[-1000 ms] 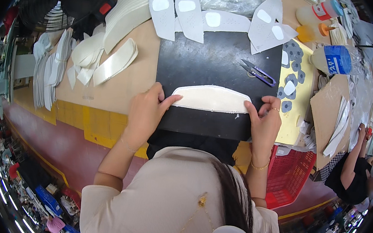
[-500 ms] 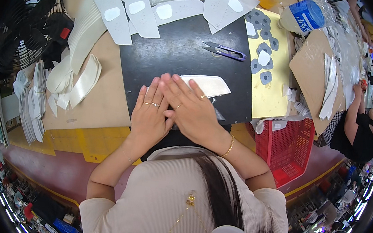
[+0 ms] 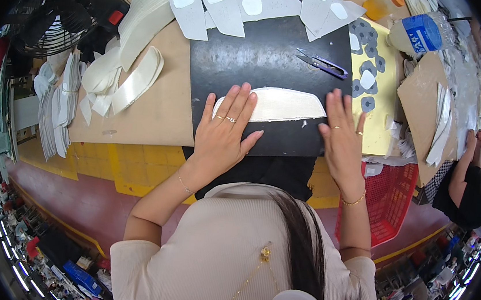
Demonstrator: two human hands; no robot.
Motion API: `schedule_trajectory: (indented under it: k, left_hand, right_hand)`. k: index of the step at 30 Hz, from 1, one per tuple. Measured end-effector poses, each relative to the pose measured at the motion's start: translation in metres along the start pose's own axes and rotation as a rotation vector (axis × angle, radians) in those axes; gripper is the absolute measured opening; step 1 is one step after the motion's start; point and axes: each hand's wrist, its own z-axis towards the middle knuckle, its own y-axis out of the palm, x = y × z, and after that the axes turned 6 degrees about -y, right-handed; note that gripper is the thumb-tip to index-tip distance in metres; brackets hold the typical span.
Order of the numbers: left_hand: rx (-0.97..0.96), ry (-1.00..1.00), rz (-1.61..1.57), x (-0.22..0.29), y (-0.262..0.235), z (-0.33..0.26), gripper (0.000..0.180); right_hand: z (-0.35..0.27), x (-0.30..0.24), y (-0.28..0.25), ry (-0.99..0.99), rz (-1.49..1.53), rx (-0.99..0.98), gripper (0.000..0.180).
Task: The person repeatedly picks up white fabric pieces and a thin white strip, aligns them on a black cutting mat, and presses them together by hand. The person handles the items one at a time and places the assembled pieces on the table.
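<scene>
A long, curved cream-white cut piece (image 3: 288,106) lies flat on the black mat (image 3: 261,53), its lower edge nearly straight. My left hand (image 3: 228,127) rests flat over the piece's left end, fingers stretched out and covering part of it. Just past the right end is my right hand (image 3: 341,138), open, with its fingers extended over the mat's right edge; whether it touches the piece is hard to tell. Neither hand grips anything. Purple-handled thread snips (image 3: 324,64) lie on the mat beyond the piece.
Grey-white panels (image 3: 217,3) with white patches line the mat's far edge. At right, a yellow sheet (image 3: 378,128) carries several small grey pieces, beside a plastic bottle (image 3: 422,34). Stacked cream strips (image 3: 142,25) and a black fan (image 3: 63,6) are at left. A red basket (image 3: 383,204) stands below right.
My hands have parted from an overlapped position on the piece. The right hand has moved right to its far end, uncovering most of it. The view has shifted slightly.
</scene>
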Motion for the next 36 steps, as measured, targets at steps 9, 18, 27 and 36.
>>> schedule_trajectory:
  k: [9,18,27,36]
  left_hand:
    - [0.1,0.024,-0.279,0.021,-0.022,0.052,0.065]
    - [-0.28,0.048,-0.42,0.021,-0.046,0.087,0.049]
    - [-0.307,0.271,-0.269,0.025,-0.02,0.103,0.049]
    - [-0.548,0.239,-0.675,0.019,-0.064,0.114,0.025]
  right_hand:
    - [0.017,-0.015,-0.017,0.324,0.637,0.309,0.025]
    - [0.028,-0.022,-0.018,0.291,0.844,0.245,0.017]
    - [0.014,-0.013,-0.02,0.216,0.569,0.137,0.032]
    - [0.018,-0.022,-0.03,0.192,0.859,0.222,0.019]
